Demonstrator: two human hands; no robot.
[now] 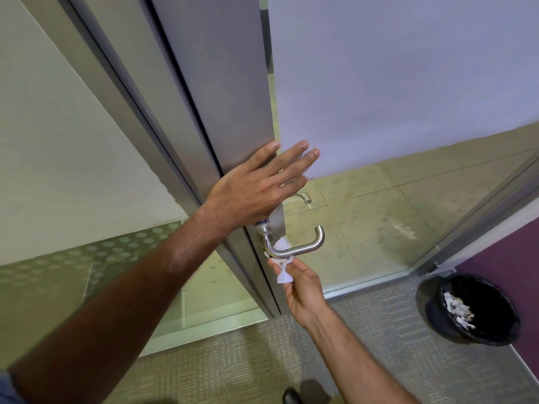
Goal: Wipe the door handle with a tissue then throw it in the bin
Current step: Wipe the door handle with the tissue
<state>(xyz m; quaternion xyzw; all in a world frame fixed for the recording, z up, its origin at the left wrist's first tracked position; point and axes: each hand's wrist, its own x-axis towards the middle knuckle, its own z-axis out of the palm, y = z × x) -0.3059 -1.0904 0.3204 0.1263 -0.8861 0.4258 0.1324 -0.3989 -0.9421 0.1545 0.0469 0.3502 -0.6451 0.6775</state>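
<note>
A brushed-steel lever door handle [306, 248] sticks out from the edge of a glass door. A white tissue [282, 259] is looped around the handle near its neck, with its ends hanging below. My right hand [303, 290] is under the handle, fingers pinched on the tissue's twisted ends. My left hand [256, 186] lies flat with fingers spread on the door's metal edge [233, 112] above the handle, holding nothing. A black-lined bin [469, 309] with crumpled tissues inside stands on the floor at the lower right.
The frosted glass door panel [393, 83] stands ajar ahead. A second handle [303, 197] shows on the door's far side. A glass wall and metal frame [472, 217] run along the right, beside a purple wall [507, 258]. Carpet [233, 360] covers the floor; a shoe tip [291, 397] shows below.
</note>
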